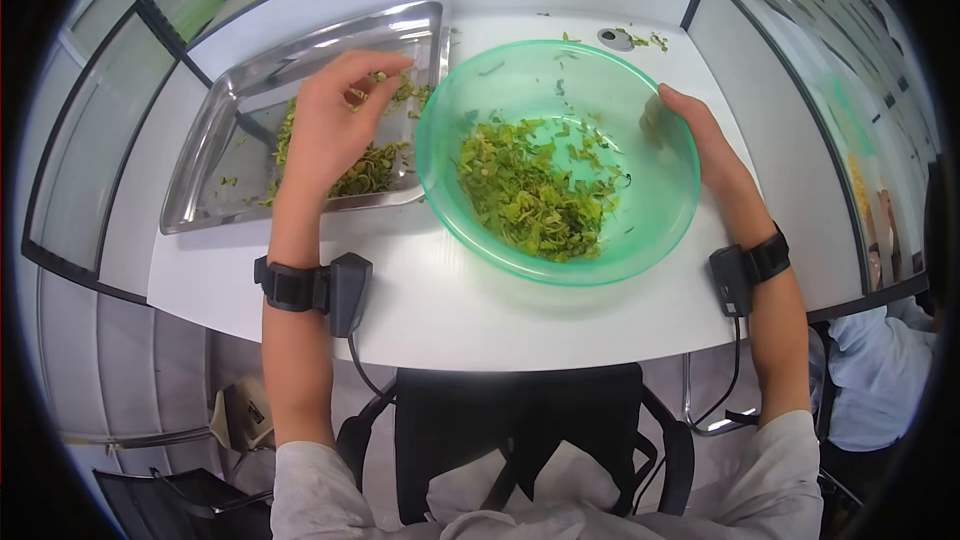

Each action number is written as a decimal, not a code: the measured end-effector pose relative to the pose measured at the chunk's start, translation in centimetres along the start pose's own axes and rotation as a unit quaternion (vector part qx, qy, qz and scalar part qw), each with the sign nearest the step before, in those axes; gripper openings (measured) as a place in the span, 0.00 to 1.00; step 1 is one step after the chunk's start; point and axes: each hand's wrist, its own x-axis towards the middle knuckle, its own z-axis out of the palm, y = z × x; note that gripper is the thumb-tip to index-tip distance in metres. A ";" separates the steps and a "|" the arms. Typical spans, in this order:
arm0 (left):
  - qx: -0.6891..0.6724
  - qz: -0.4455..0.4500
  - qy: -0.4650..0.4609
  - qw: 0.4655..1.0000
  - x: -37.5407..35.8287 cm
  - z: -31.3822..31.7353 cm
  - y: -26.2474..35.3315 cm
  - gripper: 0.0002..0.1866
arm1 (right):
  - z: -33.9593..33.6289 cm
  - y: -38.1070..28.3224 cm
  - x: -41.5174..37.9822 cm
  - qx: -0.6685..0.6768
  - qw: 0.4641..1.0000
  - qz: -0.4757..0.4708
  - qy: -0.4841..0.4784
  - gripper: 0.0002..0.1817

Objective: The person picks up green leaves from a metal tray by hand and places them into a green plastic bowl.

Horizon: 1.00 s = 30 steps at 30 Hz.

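My left hand hangs over the metal tray, its fingers curled and the thumb close to the forefinger in a loose pinch. Green bits show around those fingertips, but I cannot tell whether any are held. A heap of chopped green leaves lies in the tray, partly hidden by this hand. To the right stands a translucent green bowl with more leaves across its bottom. My right hand grips the bowl's right rim, thumb on top and fingers behind the wall.
The white table has leaf scraps near a round cable hole at the back. Low partitions enclose it. A black chair stands at the front edge. Cables hang from both wrist devices. Another person's sleeve shows at far right.
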 end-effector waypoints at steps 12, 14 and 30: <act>0.238 -0.094 -0.243 0.936 -1.0 -1.9 -4.0 0.12 | -0.2 0.0 -0.1 0.001 1.000 -0.010 -0.029 0.19; 0.246 -0.103 -0.265 0.927 -0.8 -1.9 -3.9 0.11 | -0.3 0.0 0.0 0.002 1.000 -0.007 -0.024 0.19; 0.004 -0.014 0.058 0.998 -0.5 -0.2 2.2 0.05 | -0.2 0.2 0.1 0.004 1.000 -0.015 -0.022 0.19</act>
